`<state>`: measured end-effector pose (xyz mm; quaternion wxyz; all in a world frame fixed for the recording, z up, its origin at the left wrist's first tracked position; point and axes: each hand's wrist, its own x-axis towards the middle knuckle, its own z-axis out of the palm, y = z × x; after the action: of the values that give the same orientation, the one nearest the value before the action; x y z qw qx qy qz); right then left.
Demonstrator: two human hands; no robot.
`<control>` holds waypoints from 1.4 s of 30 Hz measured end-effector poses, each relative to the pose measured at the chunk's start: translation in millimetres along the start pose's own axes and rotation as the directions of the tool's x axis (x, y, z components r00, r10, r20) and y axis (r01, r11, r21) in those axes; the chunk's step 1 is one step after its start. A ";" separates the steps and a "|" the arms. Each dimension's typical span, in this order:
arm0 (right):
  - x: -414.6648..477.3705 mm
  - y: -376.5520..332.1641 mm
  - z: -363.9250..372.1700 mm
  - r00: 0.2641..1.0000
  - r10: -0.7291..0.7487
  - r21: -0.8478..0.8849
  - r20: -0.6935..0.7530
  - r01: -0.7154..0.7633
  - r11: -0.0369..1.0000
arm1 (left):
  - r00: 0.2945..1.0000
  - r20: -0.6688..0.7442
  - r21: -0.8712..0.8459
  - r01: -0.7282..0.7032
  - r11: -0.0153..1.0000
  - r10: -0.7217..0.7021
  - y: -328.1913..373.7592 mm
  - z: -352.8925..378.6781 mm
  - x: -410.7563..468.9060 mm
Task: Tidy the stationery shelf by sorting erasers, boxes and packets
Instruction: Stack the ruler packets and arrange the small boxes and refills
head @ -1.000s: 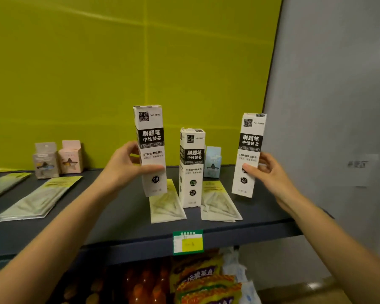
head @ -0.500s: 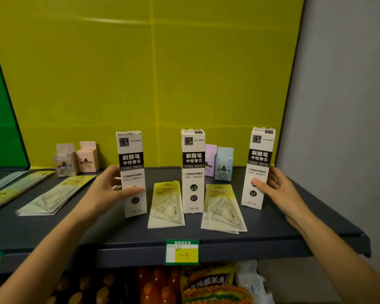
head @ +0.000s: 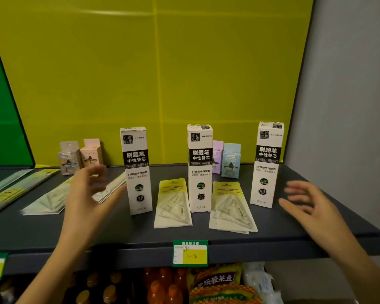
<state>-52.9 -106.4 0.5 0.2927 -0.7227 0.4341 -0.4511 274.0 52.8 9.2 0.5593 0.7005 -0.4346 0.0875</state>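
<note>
Three tall white refill boxes stand upright on the dark shelf point(head: 53, 229): a left box point(head: 137, 172), a middle box point(head: 199, 167) and a right box point(head: 267, 164). My left hand point(head: 87, 198) hovers open just left of the left box, not touching it. My right hand point(head: 305, 202) is open just right of the right box, also apart from it. Flat yellow-topped packets lie between the boxes: one packet point(head: 173, 205) and a small stack point(head: 232, 207). Small eraser boxes stand at the back: a grey one point(head: 67, 157), pink point(head: 91, 152), purple point(head: 217, 156) and blue point(head: 230, 160).
More flat packets point(head: 46, 200) and long packs point(head: 11, 187) lie on the shelf's left part. A green and yellow price tag point(head: 190, 252) hangs on the front edge. Bottles and snack bags point(head: 215, 286) fill the shelf below. A grey wall point(head: 349, 106) closes the right side.
Both hands have let go of the left and right boxes, which now stand on the shelf. The hands have drawn back outward and opened. The view has shifted slightly.
</note>
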 end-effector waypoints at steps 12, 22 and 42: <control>-8.4 -24.5 68.1 0.988 -0.010 -0.581 0.154 0.098 0.808 | 0.845 0.499 0.319 -0.388 0.865 0.195 23.4 56.8 -44.4; -3.5 -30.2 92.0 0.986 0.093 -0.663 0.136 0.021 0.748 | 0.851 0.484 0.275 -0.367 0.889 0.202 11.9 49.4 -43.8; 28.6 -46.9 79.2 0.848 0.392 -0.598 0.357 -0.115 0.793 | 0.856 0.455 0.281 0.125 0.952 -0.247 30.3 59.4 -29.5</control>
<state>42.1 -108.2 16.6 0.2245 -0.7948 0.5589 -0.0744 213.1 16.9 -8.6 0.3489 0.8014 -0.4767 -0.0935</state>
